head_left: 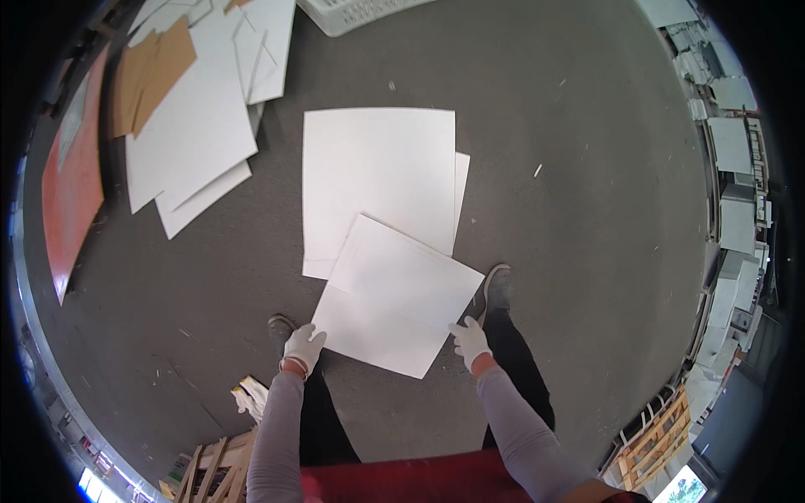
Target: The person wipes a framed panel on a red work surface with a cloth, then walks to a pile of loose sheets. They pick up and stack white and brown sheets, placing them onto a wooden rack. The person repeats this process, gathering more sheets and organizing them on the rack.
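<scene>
A white rectangular sheet [407,293], stiff like board, lies tilted in front of me with faint lines on its surface. My left hand [303,348], in a pale work glove, pinches its left edge near the lower corner. On the opposite side my right hand [471,342], gloved likewise, has its thumb and fingers at the right edge. Beneath the sheet's far part is a larger white panel [377,168], set squarer to me. Another white piece [461,180] sticks out from under that panel on the right.
Overlapping white sheets [197,126] and brown boards [151,75] cover the floor at upper left, beside a reddish panel [75,176]. A white plastic crate [340,21] stands at the far edge. Spare gloves [250,396] and a wooden pallet [218,469] are near my left arm. Stacked panels [729,218] line the right.
</scene>
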Tool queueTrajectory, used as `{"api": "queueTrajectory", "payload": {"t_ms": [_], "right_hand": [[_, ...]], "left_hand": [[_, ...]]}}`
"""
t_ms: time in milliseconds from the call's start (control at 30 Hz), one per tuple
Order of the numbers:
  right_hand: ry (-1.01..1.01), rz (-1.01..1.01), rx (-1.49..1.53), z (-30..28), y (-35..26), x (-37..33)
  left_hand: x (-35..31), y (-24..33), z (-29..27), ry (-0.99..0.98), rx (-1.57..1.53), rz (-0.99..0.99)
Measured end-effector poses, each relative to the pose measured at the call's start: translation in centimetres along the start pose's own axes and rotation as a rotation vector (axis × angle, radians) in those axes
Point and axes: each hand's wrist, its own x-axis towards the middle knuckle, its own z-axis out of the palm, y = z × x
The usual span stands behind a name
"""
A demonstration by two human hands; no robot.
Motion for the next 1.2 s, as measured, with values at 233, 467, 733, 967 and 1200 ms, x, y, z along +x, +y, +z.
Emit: {"api": "queueTrajectory", "payload": {"t_ms": [233, 467, 733, 967, 1200], "right_hand": [[0.129, -0.262, -0.083, -0.9, -3.4, 13.8], [-0.096, -0.224, 0.063, 6.8, -2.5, 10.4], [0.192, -0.763, 0.089, 5.7, -14.4, 6.7], [0.524, -0.617, -0.315, 0.6, -21.8, 18.0], [0.576, -0.584, -0.629, 9.0, -21.2, 18.2]], "left_hand": [[13.9, 3.2, 6.5, 0.252, 0.153, -0.241], [11.6, -1.3, 11.7, 0.324, -0.479, -0.210], [12.6, 7.3, -2.9, 0.326, -0.795, 0.027], [26.9, 9.8, -8.7, 0.352, -0.057, -0.059], [25.9, 12.9, -3.5, 0.532, -0.311, -0.190]]}}
